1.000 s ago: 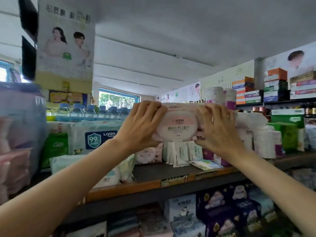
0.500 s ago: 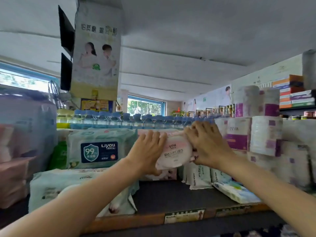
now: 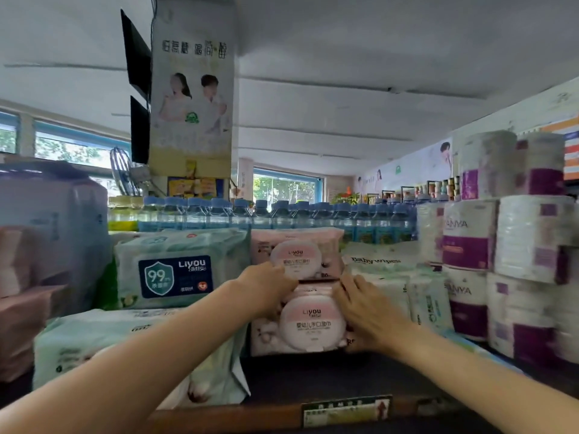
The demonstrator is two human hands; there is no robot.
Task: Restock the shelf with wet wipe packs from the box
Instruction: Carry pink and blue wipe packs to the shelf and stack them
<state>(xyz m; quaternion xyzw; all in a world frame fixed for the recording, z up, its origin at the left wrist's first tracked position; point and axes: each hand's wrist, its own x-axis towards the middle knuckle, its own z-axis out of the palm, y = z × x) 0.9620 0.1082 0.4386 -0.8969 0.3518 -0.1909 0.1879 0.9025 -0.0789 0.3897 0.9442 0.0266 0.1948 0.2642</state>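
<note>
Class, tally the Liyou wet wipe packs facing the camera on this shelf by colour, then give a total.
Pink Liyou packs with round white lids: 2, upper pack, lower pack between left hand and right hand
Pale green Liyou pack with blue shield label: 1
Total: 3

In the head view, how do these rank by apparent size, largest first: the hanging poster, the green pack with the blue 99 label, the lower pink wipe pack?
1. Hanging poster, largest.
2. Green pack with the blue 99 label.
3. Lower pink wipe pack, held between the left hand and right hand.
The poster hangs farther away, so only its apparent size is ranked.
</note>
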